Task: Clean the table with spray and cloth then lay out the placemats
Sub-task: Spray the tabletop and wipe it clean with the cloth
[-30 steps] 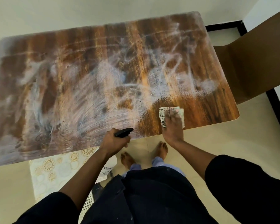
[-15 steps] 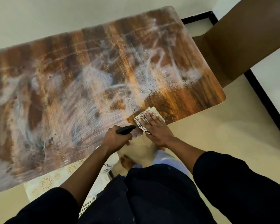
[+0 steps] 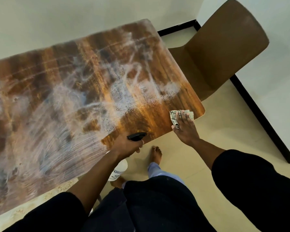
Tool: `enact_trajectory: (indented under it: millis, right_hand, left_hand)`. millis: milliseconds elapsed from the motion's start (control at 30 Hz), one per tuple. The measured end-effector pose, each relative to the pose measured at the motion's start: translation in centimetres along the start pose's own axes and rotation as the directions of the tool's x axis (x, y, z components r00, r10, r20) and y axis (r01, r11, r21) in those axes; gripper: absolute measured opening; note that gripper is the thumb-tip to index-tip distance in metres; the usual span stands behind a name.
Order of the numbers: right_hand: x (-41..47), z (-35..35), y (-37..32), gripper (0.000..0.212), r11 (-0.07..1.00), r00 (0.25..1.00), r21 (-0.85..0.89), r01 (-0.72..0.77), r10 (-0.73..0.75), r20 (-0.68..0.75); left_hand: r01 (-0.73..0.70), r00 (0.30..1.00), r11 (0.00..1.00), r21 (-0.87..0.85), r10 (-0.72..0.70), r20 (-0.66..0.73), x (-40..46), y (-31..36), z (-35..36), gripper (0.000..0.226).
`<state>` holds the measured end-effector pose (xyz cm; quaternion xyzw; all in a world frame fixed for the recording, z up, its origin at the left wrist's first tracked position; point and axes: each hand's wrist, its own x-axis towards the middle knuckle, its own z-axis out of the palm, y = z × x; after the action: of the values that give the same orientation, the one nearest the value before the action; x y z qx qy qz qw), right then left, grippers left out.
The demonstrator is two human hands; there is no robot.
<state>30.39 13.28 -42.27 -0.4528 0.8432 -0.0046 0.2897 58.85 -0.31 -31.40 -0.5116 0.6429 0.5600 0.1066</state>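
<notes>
Progress: surface sprayed and largely smeared with white streaks; wiping unfinished, placemats not laid.
Cloth: at the near right corner, flat under the right hand, fingers spread straight on it.
Spray bottle: gripped by the left hand, hanging below the near edge.

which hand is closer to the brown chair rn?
Right. The right hand presses the cloth at the table corner next to the brown chair. The left hand grips the spray bottle farther along the near edge.
</notes>
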Motion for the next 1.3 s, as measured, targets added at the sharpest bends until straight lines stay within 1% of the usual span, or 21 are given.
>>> enact_trajectory:
  millis: [100, 167, 300, 467, 633, 800, 867, 967, 1100, 1200, 1300]
  right_hand:
    - [1.6, -2.3, 3.2, 0.074, 0.999, 0.999, -0.003, -0.033, 0.033, 0.011]
    - [2.6, -3.5, 4.7, 0.074, 0.999, 0.999, -0.005, -0.032, 0.033, 0.009]
    - [4.0, -5.0, 7.0, 0.077, 0.997, 0.999, -0.071, 0.025, -0.028, -0.036]
    - [6.4, -6.4, 8.8, 0.079, 0.985, 0.994, -0.151, 0.079, -0.089, -0.061]
    - [12.0, -9.9, 8.4, 0.075, 0.978, 0.993, -0.175, 0.117, -0.12, -0.007]
    - [15.8, -12.2, 7.3, 0.075, 0.979, 0.991, -0.16, 0.126, -0.116, 0.074]
    - [15.5, -12.0, 7.1, 0.072, 0.98, 0.991, -0.147, 0.131, -0.124, 0.056]
    - [14.0, -10.9, 8.1, 0.067, 0.983, 0.988, -0.106, 0.15, -0.151, -0.007]
    - [10.2, -8.3, 10.4, 0.069, 0.974, 0.979, -0.158, 0.16, -0.177, -0.1]
    - [7.2, -6.2, 10.7, 0.068, 0.981, 0.982, -0.162, 0.106, -0.13, -0.139]
    - [6.0, -5.2, 8.8, 0.068, 0.994, 0.989, -0.11, 0.028, -0.044, -0.142]
  left_hand:
    - [-0.011, 1.0, 1.0, -0.016, 0.011, 0.004, 1.4, 3.3, 2.2, 0.012]
    - [-0.017, 1.0, 1.0, 0.006, 0.017, 0.003, 2.3, 5.1, 3.2, 0.013]
    - [0.012, 1.0, 1.0, -0.013, -0.013, -0.016, 4.2, 7.4, 4.7, 0.018]
    - [-0.004, 0.999, 0.995, -0.096, 0.001, -0.036, 5.6, 9.3, 6.1, 0.012]
    - [0.001, 0.998, 0.995, -0.097, -0.007, -0.063, 6.5, 10.2, 6.8, 0.016]
    - [0.025, 0.995, 0.989, -0.146, -0.04, -0.096, 7.1, 10.8, 7.2, 0.015]
    - [0.033, 0.994, 0.987, -0.158, -0.049, -0.101, 7.1, 10.7, 7.3, 0.016]
    - [0.026, 0.995, 0.988, -0.153, -0.041, -0.094, 7.0, 10.6, 7.4, 0.016]
    - [0.035, 0.995, 0.992, -0.125, -0.047, -0.094, 6.7, 10.1, 7.2, 0.013]
    - [0.058, 0.993, 0.992, -0.115, -0.069, -0.097, 6.2, 9.2, 7.0, 0.014]
    - [0.052, 0.994, 0.993, -0.104, -0.061, -0.085, 5.6, 8.3, 6.6, 0.015]
